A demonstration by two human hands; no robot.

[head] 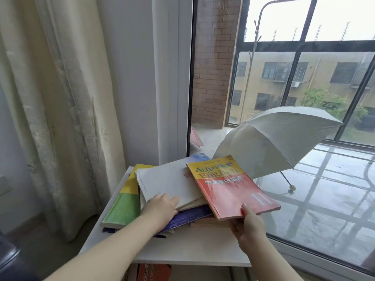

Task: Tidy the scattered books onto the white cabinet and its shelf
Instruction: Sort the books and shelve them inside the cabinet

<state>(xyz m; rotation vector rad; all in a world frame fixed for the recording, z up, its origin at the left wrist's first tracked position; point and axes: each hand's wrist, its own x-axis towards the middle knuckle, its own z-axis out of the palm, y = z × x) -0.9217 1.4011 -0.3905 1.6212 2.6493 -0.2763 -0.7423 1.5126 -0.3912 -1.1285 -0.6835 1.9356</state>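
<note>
A loose pile of books lies on top of the white cabinet [188, 246]. My right hand [248, 226] pinches the near edge of a yellow-and-red English textbook [229, 187], which sits tilted on the pile's right side. My left hand [162, 207] rests flat, fingers straight, on a white-covered book [168, 181] in the middle. Under it lie a purple book [190, 217] and, at the left, a yellow-and-green book [123, 205]. An orange book [154, 271] shows on the shelf below the cabinet top.
A cream curtain [60, 98] hangs at the left and a white window frame [168, 78] stands behind the cabinet. Beyond the glass an open pale umbrella [280, 142] lies on the wet balcony floor. A dark object [10, 260] sits at the bottom left.
</note>
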